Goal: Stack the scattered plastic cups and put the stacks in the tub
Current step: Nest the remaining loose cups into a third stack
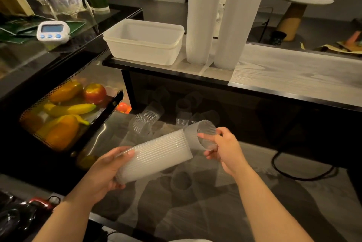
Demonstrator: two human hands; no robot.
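Two tall stacks: two columns of nested cups [203, 16] stand upright on the pale shelf [284, 73] at upper centre of the frame, just right of the tub, not in it.
Stack in hand: a shorter ribbed stack [156, 155] lies tilted across the centre of the frame, its open end toward the upper right.
Left hand: the left hand [105, 171] is wrapped round the lower end of that stack, fingers curled on it.
Right hand: the right hand [225, 147] pinches the rim of a single cup [201, 134] whose base sits at the mouth of the stack; by my reading it is partly nested.
Loose cups: several clear cups [148, 118] lie scattered on the dark surface just above the hands, some on their sides; more faint ones show below the hands, count unclear.
Tub: the white tub [145, 41] at upper centre-left looks empty; no cups show inside.
Fruit tray: a perforated tray [37, 134] at left holds a banana, an apple and orange-yellow fruit.
Progress: stacking seems well along, but loose cups remain and no stack has gone into the tub.
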